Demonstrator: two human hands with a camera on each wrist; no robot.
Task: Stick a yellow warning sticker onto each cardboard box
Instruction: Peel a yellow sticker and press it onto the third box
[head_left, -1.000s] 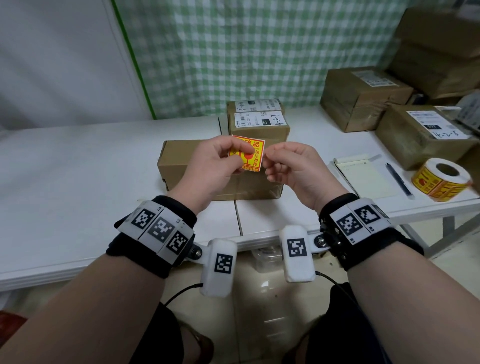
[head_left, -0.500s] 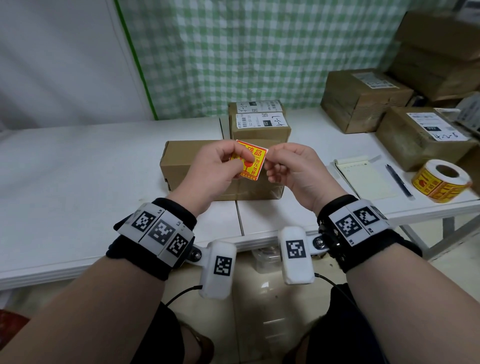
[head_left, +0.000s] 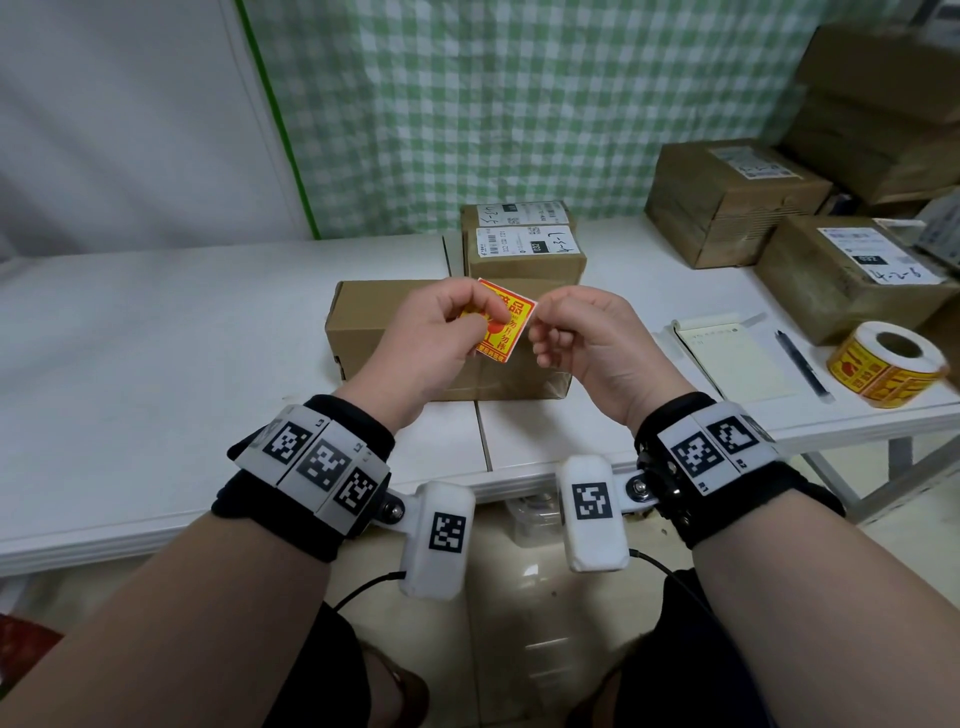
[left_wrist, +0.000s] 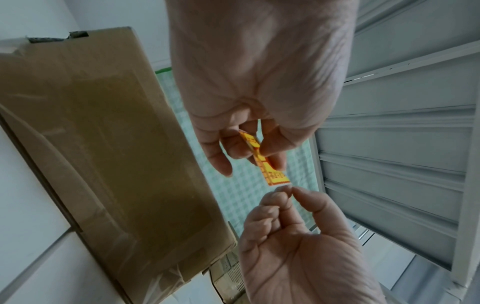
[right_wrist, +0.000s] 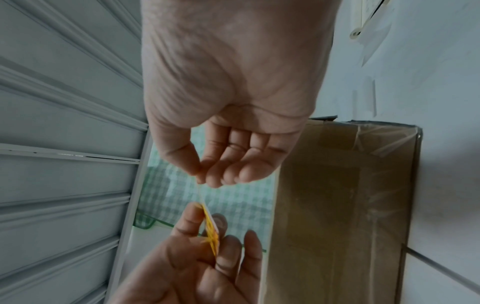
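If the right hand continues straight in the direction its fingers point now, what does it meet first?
Most likely the yellow sticker held by the left hand: the right hand already pinches at its edge. Depth beyond is unclear.

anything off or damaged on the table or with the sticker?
Nothing stands out. The left hand holds the sticker flat and uncreased while the right hand pinches its corner. The brown box below looks taped and intact; the sticker roll lies on its side.

A yellow sticker (head_left: 503, 323) with red print is held tilted in the air above a long, taped brown box (head_left: 374, 332). Behind it stand 2 stacked boxes (head_left: 524, 254); 2 more boxes (head_left: 727, 202) sit right.
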